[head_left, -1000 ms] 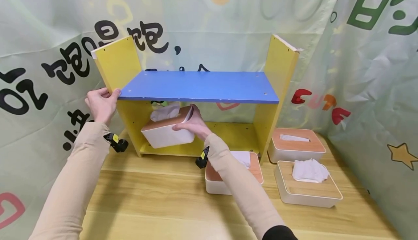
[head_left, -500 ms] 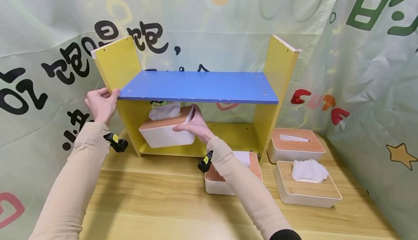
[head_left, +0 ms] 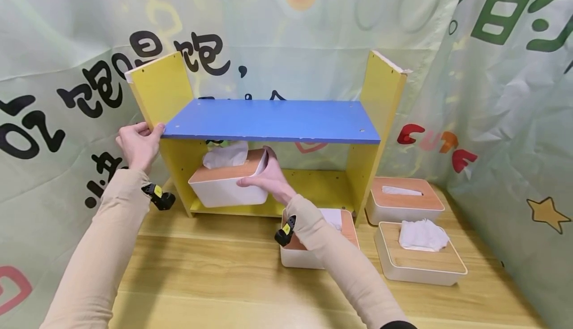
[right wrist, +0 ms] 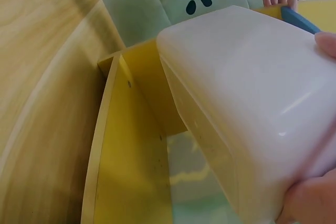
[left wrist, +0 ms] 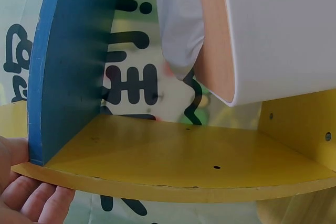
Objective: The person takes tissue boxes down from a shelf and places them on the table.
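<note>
My right hand (head_left: 268, 177) grips a white tissue box (head_left: 228, 192) with a wood-look lid by its right end. A tissue (head_left: 226, 155) sticks up from the lid. The box is at the front of the lower compartment, under the blue shelf board (head_left: 273, 117), above the yellow bottom panel (head_left: 309, 189) and slightly tilted. My left hand (head_left: 139, 142) pinches the left side panel of the yellow shelf unit (head_left: 163, 82) where it meets the blue board. In the right wrist view, the box's white underside (right wrist: 247, 72) fills much of the picture.
Another tissue box (head_left: 304, 257) stands on the wooden table (head_left: 201, 269) before the unit, partly behind my right forearm. Two more, a rear tissue box (head_left: 405, 209) and a front tissue box (head_left: 423, 272), stand right of the unit. A printed cloth (head_left: 286, 35) hangs behind.
The tissue box in my right hand has shifted slightly left and turned a little more level. My left hand has kept its hold on the shelf unit.
</note>
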`<state>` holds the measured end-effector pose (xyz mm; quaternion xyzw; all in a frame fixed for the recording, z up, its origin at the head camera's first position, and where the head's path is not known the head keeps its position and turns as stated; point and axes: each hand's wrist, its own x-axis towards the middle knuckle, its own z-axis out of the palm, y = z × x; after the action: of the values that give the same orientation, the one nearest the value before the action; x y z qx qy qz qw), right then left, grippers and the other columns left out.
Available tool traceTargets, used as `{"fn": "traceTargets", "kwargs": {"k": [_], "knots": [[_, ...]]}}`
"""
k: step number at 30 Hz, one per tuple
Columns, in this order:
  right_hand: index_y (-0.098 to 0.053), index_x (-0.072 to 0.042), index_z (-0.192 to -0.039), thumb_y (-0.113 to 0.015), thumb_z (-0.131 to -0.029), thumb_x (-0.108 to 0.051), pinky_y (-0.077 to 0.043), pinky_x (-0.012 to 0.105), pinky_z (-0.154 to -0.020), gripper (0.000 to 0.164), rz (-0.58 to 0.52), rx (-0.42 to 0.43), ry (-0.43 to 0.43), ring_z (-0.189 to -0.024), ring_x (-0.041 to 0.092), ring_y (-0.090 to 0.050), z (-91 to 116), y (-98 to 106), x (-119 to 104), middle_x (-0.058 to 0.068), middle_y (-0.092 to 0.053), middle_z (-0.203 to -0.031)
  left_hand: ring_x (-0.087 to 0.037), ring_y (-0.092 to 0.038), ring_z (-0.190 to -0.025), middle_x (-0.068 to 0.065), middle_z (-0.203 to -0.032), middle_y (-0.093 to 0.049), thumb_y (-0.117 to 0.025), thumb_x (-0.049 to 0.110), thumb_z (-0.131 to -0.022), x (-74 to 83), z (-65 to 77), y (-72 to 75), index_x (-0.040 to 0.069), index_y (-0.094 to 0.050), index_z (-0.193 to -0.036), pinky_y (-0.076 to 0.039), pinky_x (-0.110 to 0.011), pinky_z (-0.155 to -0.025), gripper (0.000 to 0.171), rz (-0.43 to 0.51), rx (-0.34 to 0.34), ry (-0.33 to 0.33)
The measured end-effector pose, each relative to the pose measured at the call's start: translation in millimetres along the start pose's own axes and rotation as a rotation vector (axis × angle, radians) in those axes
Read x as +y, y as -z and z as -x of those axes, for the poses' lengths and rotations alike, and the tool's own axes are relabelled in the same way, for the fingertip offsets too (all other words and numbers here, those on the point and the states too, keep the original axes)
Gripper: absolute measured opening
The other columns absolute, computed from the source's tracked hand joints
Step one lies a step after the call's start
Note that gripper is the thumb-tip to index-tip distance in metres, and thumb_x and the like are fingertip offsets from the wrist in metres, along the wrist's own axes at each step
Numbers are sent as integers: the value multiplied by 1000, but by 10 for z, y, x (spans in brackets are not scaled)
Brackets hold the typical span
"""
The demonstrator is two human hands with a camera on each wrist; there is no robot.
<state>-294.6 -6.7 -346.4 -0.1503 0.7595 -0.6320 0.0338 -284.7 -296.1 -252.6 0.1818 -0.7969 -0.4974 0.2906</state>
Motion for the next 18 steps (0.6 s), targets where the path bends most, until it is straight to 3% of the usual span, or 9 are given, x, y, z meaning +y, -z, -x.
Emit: {"fn": "traceTargets", "kwargs": {"k": [9, 18], "knots": [[-7, -13, -163, -92, -65, -18, -27, 45, -124, 129, 1, 10, 26, -156, 27, -19, 99, -6, 21, 11, -12, -170, -11, -30, -120, 40, -48, -41, -70, 37, -91, -13, 1, -15, 6, -69, -127, -25, -35, -114, 48, -19, 3, -7], [-12, -18, -162, -94, -60, -15, -35, 43, -119, 131, -32, 43, 28, -145, 26, -37, 232, -187, -3, 10, -26, -164, -23, -27, -140, 39, -49, -40, -68, 35, -92, 7, 29, -2, 3, -67, -129, -25, -35, -116, 49, 6, -11, -11]]}}
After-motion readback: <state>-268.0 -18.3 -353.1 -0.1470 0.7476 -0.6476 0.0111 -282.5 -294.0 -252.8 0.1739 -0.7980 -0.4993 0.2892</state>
